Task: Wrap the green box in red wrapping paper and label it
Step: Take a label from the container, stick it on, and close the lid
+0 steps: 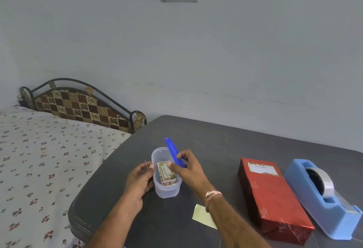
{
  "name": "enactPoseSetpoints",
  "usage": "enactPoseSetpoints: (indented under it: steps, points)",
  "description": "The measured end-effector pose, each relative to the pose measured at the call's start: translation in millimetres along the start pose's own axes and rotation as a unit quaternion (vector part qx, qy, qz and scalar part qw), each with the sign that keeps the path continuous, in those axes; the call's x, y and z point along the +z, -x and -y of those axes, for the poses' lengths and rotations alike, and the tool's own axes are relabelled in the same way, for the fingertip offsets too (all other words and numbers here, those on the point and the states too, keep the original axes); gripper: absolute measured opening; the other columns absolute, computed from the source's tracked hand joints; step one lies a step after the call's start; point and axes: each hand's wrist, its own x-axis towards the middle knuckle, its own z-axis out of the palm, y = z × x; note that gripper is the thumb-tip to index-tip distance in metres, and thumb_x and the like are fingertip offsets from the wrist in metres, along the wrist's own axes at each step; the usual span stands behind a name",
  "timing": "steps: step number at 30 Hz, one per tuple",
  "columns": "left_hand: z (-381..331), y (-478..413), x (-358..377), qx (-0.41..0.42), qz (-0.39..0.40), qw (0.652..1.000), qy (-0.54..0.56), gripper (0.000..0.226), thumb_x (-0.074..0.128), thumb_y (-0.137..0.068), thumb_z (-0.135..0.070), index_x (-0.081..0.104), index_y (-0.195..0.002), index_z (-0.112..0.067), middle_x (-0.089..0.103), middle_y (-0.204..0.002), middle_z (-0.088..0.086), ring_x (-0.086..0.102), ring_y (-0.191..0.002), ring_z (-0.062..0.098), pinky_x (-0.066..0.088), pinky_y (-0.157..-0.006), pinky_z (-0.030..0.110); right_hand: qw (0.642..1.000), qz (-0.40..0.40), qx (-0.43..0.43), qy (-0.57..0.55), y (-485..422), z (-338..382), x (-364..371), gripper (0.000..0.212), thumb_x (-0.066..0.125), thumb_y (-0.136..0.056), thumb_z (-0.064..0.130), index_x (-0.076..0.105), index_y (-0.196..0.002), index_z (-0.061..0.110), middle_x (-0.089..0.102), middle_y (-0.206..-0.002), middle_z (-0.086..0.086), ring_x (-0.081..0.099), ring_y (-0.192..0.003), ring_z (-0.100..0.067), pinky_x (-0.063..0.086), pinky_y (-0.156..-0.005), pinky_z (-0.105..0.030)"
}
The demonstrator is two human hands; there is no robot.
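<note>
**Left hand** [140,179]: fingers curled round the near side of the clear container [167,190], thumb up at the rim. Probably a steadying grip, to keep the tub from sliding on the table [196,133].

**Right hand** [186,169]: pinching the blue lid [173,153], held on edge and tilted above the tub's mouth. Judged ready for closing. Close to the left hand, with only the tub between.

**Stack of labels** [167,174]: inside the tub, directly under the right fingertips. Likely spare stock being put away.

**Wrapped box** [273,198]: lying flat, well to the right of the right hand and touched by neither. Fully covered in red paper, no green showing. Label [263,168] on its far end, so both wrapping and labelling judged done.

**Tape dispenser** [322,194]: just beyond the box, farther right.

**Pale paper slip** [202,216]: partly under the right forearm; possibly a label backing.

**Bed** [49,159]: left of the left hand, off the table.
</note>
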Motion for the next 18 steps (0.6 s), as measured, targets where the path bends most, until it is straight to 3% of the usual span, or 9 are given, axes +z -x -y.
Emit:
enactPoseSetpoints:
  steps: [2, 5, 13, 18]
  points:
    - [3, 0, -3, -0.003, 0.005, 1.0, 0.006, 0.015, 0.062, -0.101, -0.01, 0.07, -0.114, -0.01, 0.079, -0.1, 0.01, 0.076, -0.086, 0.02, 0.06, -0.07, 0.032, 0.998, 0.006, -0.013, 0.057, 2, -1, 4, 0.044, 0.084, -0.077, 0.044, 0.053, -0.105, 0.029, 0.065, -0.118, 0.004, 0.074, -0.096, -0.02, 0.063, -0.084, -0.043]
    - [4, -1, -4, -0.002, 0.02, 1.0, -0.001, 0.018, 0.061, -0.101, -0.004, 0.069, -0.116, -0.008, 0.079, -0.102, 0.011, 0.077, -0.085, 0.02, 0.062, -0.064, 0.026, 0.996, 0.018, -0.03, 0.083, 4, -3, 3, 0.053, 0.078, -0.064, 0.059, 0.051, -0.103, 0.036, 0.064, -0.12, 0.002, 0.074, -0.097, -0.021, 0.063, -0.085, -0.045]
    - [7, 0, -3, 0.008, 0.028, 0.999, 0.013, 0.018, 0.062, -0.099, -0.002, 0.068, -0.116, -0.006, 0.078, -0.106, 0.014, 0.077, -0.08, 0.017, 0.061, -0.061, 0.023, 0.992, 0.026, -0.049, 0.116, 10, -1, 1, 0.035, 0.075, -0.079, 0.049, 0.054, -0.106, 0.045, 0.062, -0.123, 0.004, 0.073, -0.096, -0.017, 0.063, -0.085, -0.04]
    - [6, 4, 2, 0.013, 0.048, 0.998, 0.031, 0.021, 0.063, -0.099, -0.003, 0.068, -0.118, -0.011, 0.078, -0.109, 0.011, 0.077, -0.086, 0.018, 0.061, -0.065, 0.027, 0.978, 0.012, -0.087, 0.19, 14, -2, 2, 0.041, 0.072, -0.077, 0.053, 0.059, -0.115, 0.046, 0.057, -0.128, 0.006, 0.062, -0.109, -0.018, 0.058, -0.092, -0.038]
